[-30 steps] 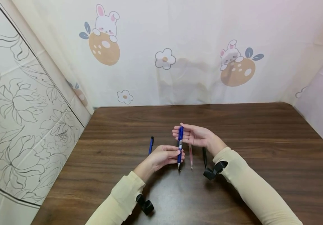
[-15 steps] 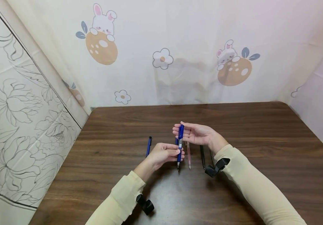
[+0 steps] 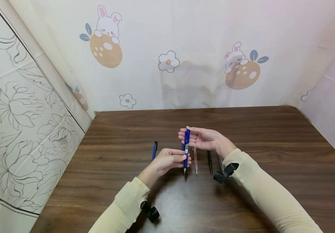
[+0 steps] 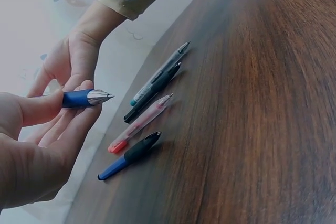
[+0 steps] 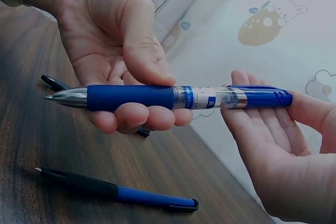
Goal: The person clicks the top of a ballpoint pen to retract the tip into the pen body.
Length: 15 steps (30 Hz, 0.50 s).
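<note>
— What's unreadable on the held pen (image 5: 131, 97)?
— Its label (image 5: 202, 98), the print too small. In the left wrist view its back end vanishes behind the left grip (image 4: 39, 166).
— And beside it, head view?
— Left of it, a blue pen's (image 3: 155, 151) lower end, behind that grip; right of it, a grey pen (image 3: 220, 162), partly behind the wrist camera (image 3: 225, 173).

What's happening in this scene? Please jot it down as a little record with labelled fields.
Held item: blue pen, raised above the table
Left grip: pinches the blue barrel near the tip
Right grip: thumb touching the clip end, fingers mostly straight
Lying nearby: clear teal-ended pen, black pen, pink pen, blue-and-black pen, black-topped blue pen
Backdrop: pale cloth with rabbit and flower prints
Unclear: the held pen's label wording
</note>
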### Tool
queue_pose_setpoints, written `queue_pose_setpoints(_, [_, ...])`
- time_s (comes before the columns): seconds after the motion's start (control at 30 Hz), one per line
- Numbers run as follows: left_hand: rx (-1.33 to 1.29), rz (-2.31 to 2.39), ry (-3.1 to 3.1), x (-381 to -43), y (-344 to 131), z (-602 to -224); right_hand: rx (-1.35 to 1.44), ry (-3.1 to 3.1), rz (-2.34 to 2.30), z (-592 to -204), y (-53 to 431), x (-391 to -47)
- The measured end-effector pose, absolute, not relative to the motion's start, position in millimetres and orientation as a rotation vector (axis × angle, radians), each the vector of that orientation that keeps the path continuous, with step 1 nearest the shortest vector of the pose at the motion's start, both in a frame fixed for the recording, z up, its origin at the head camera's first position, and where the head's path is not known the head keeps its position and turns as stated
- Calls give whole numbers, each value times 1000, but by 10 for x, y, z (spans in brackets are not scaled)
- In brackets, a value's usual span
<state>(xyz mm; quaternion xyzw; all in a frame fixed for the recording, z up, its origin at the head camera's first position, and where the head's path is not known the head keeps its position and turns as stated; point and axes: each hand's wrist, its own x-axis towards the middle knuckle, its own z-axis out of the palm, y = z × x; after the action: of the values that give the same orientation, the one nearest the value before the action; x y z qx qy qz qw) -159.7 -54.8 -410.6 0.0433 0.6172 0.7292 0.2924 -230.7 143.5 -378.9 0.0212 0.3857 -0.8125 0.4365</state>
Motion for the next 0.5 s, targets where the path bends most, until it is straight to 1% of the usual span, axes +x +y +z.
queue_pose_setpoints(0.5, [108,1922,1637,-1590,-594,-4085,37,986,-1990,-3762,1427,-2279])
